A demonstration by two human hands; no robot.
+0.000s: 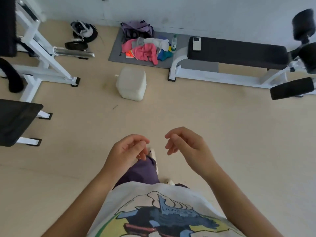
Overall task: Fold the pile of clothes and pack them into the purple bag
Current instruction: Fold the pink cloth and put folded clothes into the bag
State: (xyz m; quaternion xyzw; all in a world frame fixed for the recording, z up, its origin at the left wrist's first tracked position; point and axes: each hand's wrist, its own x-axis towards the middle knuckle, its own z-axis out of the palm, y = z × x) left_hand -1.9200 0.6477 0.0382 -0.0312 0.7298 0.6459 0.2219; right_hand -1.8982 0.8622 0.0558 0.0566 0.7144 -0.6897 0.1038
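Observation:
A pile of clothes [145,49], pink, white, grey, blue and teal, lies on a grey mat [118,48] far ahead by the wall. The purple bag [136,29] stands just behind the pile, against the wall. My left hand [127,149] and my right hand [184,144] hang in front of my body, well short of the pile. Both have loosely curled fingers and hold nothing.
A white plastic canister [131,83] stands on the floor between me and the mat. A black weight bench [237,54] with a phone [197,43] on it is at the right, a water bottle [173,43] beside the pile. White gym frames [42,53] and another black bench [15,120] stand left.

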